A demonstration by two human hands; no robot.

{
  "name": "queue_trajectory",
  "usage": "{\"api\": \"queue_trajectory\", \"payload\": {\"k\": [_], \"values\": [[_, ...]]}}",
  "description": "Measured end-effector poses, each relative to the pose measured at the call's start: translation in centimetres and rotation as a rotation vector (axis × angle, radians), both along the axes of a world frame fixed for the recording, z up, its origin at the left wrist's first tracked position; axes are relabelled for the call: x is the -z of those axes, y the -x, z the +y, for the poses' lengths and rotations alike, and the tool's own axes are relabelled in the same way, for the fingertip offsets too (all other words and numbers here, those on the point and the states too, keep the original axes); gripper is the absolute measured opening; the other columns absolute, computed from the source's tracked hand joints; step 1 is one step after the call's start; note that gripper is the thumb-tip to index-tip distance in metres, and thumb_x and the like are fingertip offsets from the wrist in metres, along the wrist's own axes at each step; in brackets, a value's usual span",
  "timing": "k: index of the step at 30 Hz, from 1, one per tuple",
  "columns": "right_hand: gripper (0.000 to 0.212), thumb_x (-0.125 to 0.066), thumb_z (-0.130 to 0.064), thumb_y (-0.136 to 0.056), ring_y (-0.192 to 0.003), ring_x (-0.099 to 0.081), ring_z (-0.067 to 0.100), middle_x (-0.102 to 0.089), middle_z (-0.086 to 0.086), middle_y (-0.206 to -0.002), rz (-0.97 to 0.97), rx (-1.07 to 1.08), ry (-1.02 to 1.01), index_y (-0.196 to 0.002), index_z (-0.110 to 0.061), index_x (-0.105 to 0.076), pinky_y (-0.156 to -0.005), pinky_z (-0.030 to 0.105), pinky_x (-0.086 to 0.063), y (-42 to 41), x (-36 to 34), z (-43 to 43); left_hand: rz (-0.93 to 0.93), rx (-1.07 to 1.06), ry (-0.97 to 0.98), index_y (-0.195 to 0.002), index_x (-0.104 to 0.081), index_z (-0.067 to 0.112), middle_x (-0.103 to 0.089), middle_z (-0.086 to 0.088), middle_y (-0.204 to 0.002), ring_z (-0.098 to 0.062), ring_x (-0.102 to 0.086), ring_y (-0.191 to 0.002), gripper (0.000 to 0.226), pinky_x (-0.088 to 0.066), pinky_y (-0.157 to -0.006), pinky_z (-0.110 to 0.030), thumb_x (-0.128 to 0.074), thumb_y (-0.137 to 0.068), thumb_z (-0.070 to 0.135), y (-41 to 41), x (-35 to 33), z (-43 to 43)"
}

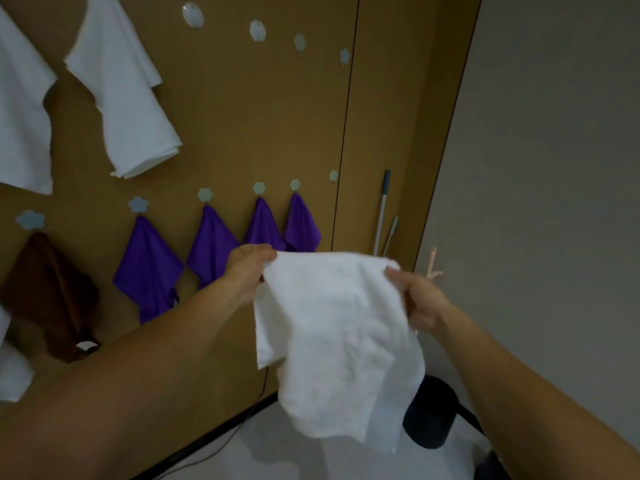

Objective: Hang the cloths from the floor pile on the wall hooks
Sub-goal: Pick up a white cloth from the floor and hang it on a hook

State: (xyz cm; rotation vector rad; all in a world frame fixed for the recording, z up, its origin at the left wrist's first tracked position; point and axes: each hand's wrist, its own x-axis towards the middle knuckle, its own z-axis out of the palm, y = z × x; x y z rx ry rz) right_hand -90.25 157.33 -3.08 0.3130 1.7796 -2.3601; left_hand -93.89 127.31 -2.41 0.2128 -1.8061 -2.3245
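I see the left hand [251, 263] and right hand [417, 297] each pinching a top corner of the white cloth [336, 341], spread before the wall [259, 116]; upper-row hooks [258, 30] stand bare above.

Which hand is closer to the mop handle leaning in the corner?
Right. The right hand holds the white cloth just below the mop handle; the left hand is further left.

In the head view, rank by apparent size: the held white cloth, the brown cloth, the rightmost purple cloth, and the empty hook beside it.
1. Held white cloth, though nearness to the camera inflates it.
2. Brown cloth.
3. Rightmost purple cloth.
4. Empty hook.
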Motion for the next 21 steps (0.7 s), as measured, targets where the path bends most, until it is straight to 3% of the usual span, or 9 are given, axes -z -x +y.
{"api": "queue_trajectory", "payload": {"k": [2, 4, 7, 9, 12, 14, 16, 18, 21], "values": [[0.041, -0.068, -0.014, -0.085, -0.099, -0.069, 0.035, -0.070, 0.018, -0.112, -0.097, -0.059, -0.165, -0.123, 0.001, -0.061, -0.085, 0.044, -0.055, -0.1, 1.5, 0.0, 0.010, 0.062, 0.121, -0.084, -0.067, 0.017, -0.066, -0.011, -0.089, -0.019, -0.062, -0.072, 0.019, -0.050, -0.057, -0.026, -0.061, -0.081, -0.001, 0.2, 0.1, -0.5], [0.031, -0.066, -0.014, -0.086, -0.092, -0.071, 0.031, -0.073, 0.016, -0.104, -0.024, -0.007, -0.088, -0.115, 0.000, -0.066, -0.077, 0.041, -0.055, 0.2, 1.0, 0.4, 0.033, 0.136, 0.190, -0.107, -0.068, 0.018, -0.065, -0.013, -0.109, -0.021, -0.065, -0.086, 0.032, -0.052, -0.066, -0.029, -0.059, -0.082, 0.000, 0.6, 0.2, -1.3], [0.019, -0.064, -0.020, -0.088, -0.084, -0.073, 0.023, -0.076, 0.010, -0.092, 0.187, 0.071, 0.226, -0.088, -0.008, -0.079, -0.068, 0.035, -0.057, 0.3, -1.9, 1.3, 0.104, 0.193, -0.003, -0.144, -0.040, 0.018, -0.055, -0.008, -0.130, -0.021, -0.065, -0.101, 0.065, -0.054, -0.072, -0.030, -0.061, -0.084, 0.004, 1.1, -0.5, -2.4], [0.026, -0.057, -0.022, -0.095, -0.084, -0.073, 0.023, -0.075, 0.010, -0.094, 0.160, 0.092, 0.171, -0.092, -0.006, -0.078, -0.065, 0.036, -0.058, -0.1, -1.9, 1.4, 0.120, 0.220, -0.015, -0.151, -0.021, 0.020, -0.047, -0.005, -0.140, -0.018, -0.063, -0.104, 0.079, -0.054, -0.070, -0.026, -0.061, -0.085, 0.004, 1.4, -0.6, -2.7], [0.028, -0.048, -0.021, -0.101, -0.080, -0.066, 0.028, -0.069, 0.015, -0.094, -0.039, 0.076, -0.186, -0.106, 0.002, -0.064, -0.071, 0.041, -0.054, -0.5, -0.5, 0.9, 0.018, 0.283, 0.503, -0.152, -0.017, 0.024, -0.037, -0.002, -0.148, -0.021, -0.055, -0.114, 0.084, -0.051, -0.072, -0.024, -0.059, -0.083, 0.003, 1.2, -0.2, -2.8], [0.028, -0.044, -0.022, -0.102, -0.080, -0.064, 0.028, -0.066, 0.015, -0.094, -0.025, 0.138, -0.183, -0.102, 0.001, -0.060, -0.071, 0.040, -0.052, -0.4, -1.5, 0.8, -0.083, 0.393, 0.697, -0.150, -0.028, 0.020, -0.040, -0.006, -0.147, -0.027, -0.051, -0.121, 0.076, -0.051, -0.079, -0.029, -0.057, -0.082, 0.000, 1.6, -0.5, -3.1], [0.032, -0.046, -0.029, -0.102, -0.089, -0.067, 0.030, -0.069, 0.015, -0.100, 0.092, 0.223, 0.058, -0.101, -0.002, -0.062, -0.071, 0.042, -0.054, -0.1, -3.0, 1.4, -0.049, 0.371, 0.612, -0.145, -0.038, 0.013, -0.047, -0.012, -0.142, -0.028, -0.054, -0.118, 0.066, -0.051, -0.090, -0.035, -0.057, -0.083, -0.002, 2.4, -1.7, -3.4], [0.042, -0.048, -0.041, -0.099, -0.101, -0.069, 0.031, -0.071, 0.014, -0.111, 0.210, 0.182, 0.199, -0.107, -0.007, -0.070, -0.073, 0.043, -0.058, -0.4, -3.3, 1.9, 0.034, 0.265, 0.248, -0.144, -0.036, 0.004, -0.047, -0.020, -0.142, -0.032, -0.054, -0.121, 0.064, -0.047, -0.097, -0.040, -0.062, -0.086, 0.004, 2.7, -2.7, -3.7], [0.037, -0.060, -0.036, -0.092, -0.103, -0.069, 0.029, -0.071, 0.011, -0.114, 0.100, -0.043, -0.038, -0.118, -0.011, -0.068, -0.081, 0.044, -0.056, -1.5, -0.5, 1.5, -0.133, 0.402, 0.049, -0.138, -0.043, -0.003, -0.054, -0.023, -0.134, -0.035, -0.054, -0.121, 0.058, -0.043, -0.104, -0.047, -0.063, -0.086, 0.014, 1.8, -0.6, -3.0]]}}
